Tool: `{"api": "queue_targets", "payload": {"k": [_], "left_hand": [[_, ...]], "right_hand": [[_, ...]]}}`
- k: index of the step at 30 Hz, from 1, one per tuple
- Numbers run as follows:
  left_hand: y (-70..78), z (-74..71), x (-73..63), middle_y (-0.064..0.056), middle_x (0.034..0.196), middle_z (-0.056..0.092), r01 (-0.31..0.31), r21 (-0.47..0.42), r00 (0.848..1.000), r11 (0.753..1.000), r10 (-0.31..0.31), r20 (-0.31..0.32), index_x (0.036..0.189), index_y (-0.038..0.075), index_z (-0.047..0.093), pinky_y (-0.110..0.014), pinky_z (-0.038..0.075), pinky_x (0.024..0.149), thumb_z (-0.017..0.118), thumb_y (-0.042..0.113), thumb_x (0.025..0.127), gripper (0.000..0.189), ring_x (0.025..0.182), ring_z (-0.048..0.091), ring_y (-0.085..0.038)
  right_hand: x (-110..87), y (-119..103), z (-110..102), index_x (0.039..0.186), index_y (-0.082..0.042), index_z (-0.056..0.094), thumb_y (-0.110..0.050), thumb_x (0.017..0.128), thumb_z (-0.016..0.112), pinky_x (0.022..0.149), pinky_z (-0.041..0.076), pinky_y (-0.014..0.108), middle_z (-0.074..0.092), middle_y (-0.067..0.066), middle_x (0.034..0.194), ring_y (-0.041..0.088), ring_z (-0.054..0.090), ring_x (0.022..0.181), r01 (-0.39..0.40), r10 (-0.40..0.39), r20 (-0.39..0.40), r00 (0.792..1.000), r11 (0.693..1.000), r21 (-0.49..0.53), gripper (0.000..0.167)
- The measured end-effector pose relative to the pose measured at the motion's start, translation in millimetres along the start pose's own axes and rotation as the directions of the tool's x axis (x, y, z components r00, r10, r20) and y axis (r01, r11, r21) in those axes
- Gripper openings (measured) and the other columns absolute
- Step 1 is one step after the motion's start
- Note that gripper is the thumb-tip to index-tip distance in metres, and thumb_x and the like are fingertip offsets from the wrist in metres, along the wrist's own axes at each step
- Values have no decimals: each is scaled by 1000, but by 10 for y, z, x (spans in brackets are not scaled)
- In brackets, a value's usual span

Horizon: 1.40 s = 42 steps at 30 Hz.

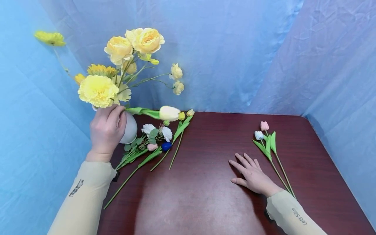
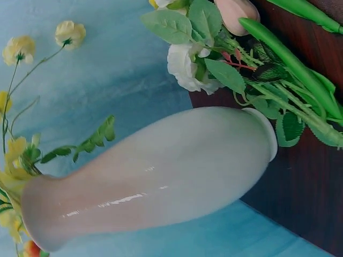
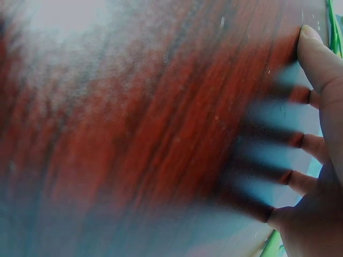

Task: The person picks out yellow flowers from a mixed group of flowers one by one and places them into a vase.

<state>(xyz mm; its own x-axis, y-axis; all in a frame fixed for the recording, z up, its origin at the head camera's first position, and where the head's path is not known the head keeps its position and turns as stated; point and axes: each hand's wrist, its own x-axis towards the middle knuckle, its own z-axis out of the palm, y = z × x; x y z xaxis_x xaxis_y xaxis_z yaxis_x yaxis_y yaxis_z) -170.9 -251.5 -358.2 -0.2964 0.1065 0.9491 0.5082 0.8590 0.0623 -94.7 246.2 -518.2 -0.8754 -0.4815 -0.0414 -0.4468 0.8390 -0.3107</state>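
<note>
My left hand [image 1: 106, 129] is at the mouth of a white vase [image 1: 130, 130], its fingers curled around the leafy stem of a white tulip [image 1: 169, 113]. That bloom points right, nearly level. Yellow flowers [image 1: 98, 91] rise from the vase, some behind the hand. In the left wrist view the glossy vase [image 2: 161, 166] appears sideways, and no left fingers show there. My right hand [image 1: 252, 174] rests on the table with its fingers spread and holds nothing. Just right of it lie a pink tulip [image 1: 264, 126] and a pale blue tulip [image 1: 259, 135].
Beside the vase on the brown table [image 1: 202, 195] lie white roses [image 1: 166, 133], a blue tulip [image 1: 166, 146], a pink tulip [image 1: 152, 147] and yellow tulips [image 1: 190, 113]. Blue curtains [image 1: 217, 58] hang around the table's back and sides.
</note>
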Motion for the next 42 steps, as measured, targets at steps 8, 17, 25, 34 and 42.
{"api": "queue_targets", "payload": {"k": [8,17,25,34,42], "left_hand": [[-27,-95,-101,-25,91,67,163,-9,969,987,-161,-187,93,-6,66,-54,55,82,64,-3,90,5,84,63,-46],[-81,-219,-43,-25,93,71,416,-157,873,896,-441,-208,95,-9,72,-28,50,93,67,3,91,14,91,67,-43],[-233,-271,-14,-26,92,69,499,-56,840,865,-499,-213,97,-6,72,-22,48,85,67,12,97,18,88,68,-41],[-320,-352,159,15,95,65,721,-166,641,673,-739,-207,105,6,75,-17,42,79,65,9,98,13,83,56,1],[-293,-469,400,21,90,60,785,-120,579,607,-789,-205,106,16,74,-18,33,67,56,8,99,21,65,42,4]], "right_hand": [[3,-1,-14,154,-16,47,-48,94,70,110,18,77,32,21,163,52,24,149,1,-1,3,1000,1000,5,72],[0,-2,-17,154,-16,47,-49,94,69,111,19,77,32,21,163,52,24,149,-3,3,8,1000,1000,2,72],[-6,-2,-12,154,-16,47,-48,94,70,110,18,78,31,21,163,52,23,149,-4,4,4,1000,1000,13,72],[-4,22,0,155,-17,47,-50,94,69,110,19,77,31,21,163,52,23,149,1,-1,-3,1000,1000,5,73],[1,37,24,155,-18,46,-52,94,68,111,19,77,31,19,164,51,23,149,0,0,-5,1000,1000,-10,73]]}}
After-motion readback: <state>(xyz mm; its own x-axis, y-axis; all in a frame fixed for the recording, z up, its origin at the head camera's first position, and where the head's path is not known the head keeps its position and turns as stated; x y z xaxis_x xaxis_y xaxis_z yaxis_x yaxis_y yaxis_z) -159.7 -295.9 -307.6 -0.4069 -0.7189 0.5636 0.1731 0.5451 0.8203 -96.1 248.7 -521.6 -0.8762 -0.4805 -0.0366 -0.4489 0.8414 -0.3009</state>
